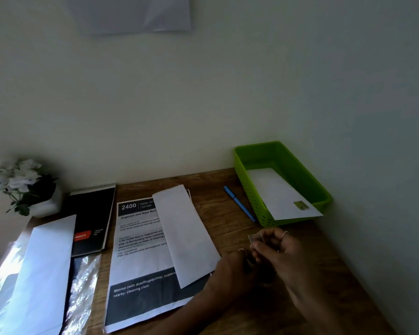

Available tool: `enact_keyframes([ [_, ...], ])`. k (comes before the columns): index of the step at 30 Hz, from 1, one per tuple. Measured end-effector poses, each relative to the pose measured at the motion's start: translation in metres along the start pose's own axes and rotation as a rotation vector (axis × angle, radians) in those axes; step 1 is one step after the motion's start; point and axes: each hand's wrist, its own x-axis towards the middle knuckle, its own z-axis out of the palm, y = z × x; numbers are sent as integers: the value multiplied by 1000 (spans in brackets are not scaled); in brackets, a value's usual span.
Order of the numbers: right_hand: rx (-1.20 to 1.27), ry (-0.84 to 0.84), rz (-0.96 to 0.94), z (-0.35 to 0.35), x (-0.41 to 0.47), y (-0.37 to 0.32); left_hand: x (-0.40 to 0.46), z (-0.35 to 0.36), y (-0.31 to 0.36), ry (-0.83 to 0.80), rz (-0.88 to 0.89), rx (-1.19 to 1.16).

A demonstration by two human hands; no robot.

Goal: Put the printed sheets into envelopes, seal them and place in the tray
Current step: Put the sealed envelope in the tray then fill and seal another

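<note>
A printed sheet (140,257) lies mid-desk, a white envelope (185,234) across it. Just right, my left hand (232,267) and right hand (279,250) pinch a small stamp (252,238) together. Far right, the green tray (298,172) holds a stamped envelope (279,194).

Envelopes: 3 – 1 in tray (284,197), 1 on sheet (186,234), 1 far left (42,274). Printed sheet (138,262) x1. Green tray (254,189) x1. Blue pen (238,203) x1. Notepad (92,213) x1. Flower pot (42,206) x1. Hands: 2 – left (230,269), right (281,252).
</note>
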Motion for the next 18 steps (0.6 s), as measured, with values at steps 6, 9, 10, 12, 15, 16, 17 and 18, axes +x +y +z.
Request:
enact_keyframes([
  [6, -232, -87, -73, 11, 4, 6, -23, -37, 1, 248, -10, -90],
  [9, -419, -195, -119, 20, 0, 8, -37, -47, 0, 167, 17, -123],
  [10, -464, -237, -116, 24, -2, 9, -40, -49, -1, 130, 8, -141],
  [12, -537, -295, -114, 30, -5, 11, -47, -51, -2, 100, -28, -153],
  [15, -635, -322, -163, 34, -7, 16, -51, -52, -7, 120, -100, -189],
  [16, -650, -334, -180, 36, -8, 16, -52, -52, -9, 126, -129, -206],
  [17, -650, -343, -195, 37, -10, 15, -53, -52, -10, 131, -160, -233],
  [18, -639, -347, -203, 39, -11, 15, -54, -53, -11, 133, -188, -264],
])
